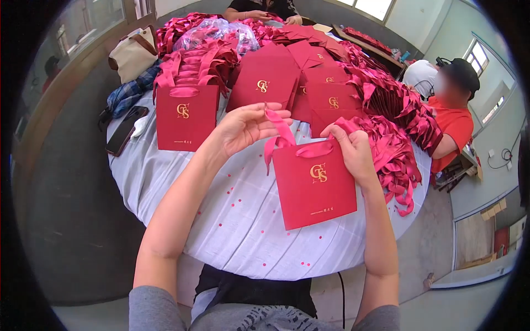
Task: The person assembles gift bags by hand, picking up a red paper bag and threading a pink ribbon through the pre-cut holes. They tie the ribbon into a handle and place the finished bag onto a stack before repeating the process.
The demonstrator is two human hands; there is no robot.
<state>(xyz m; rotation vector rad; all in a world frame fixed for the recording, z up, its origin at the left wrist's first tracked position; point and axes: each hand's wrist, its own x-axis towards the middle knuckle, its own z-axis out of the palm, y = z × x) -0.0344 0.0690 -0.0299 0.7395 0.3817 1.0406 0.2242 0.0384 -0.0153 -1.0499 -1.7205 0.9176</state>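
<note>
A red paper bag with gold lettering hangs over the white tablecloth, tilted slightly. My right hand is closed at its upper right corner, pinching the bag and its pink ribbon. At the bag's upper left, my left hand has its palm turned up, and a loose pink ribbon hangs from its fingertips. Another red bag with a ribbon handle lies to the left of my left hand. Beyond my hands lie more red bags without visible ribbons.
Piles of ribboned bags cover the table's far and right parts. A phone, a plaid cloth and a cream bag are at the left edge. One person sits at right, another across. Red dots dot the tablecloth.
</note>
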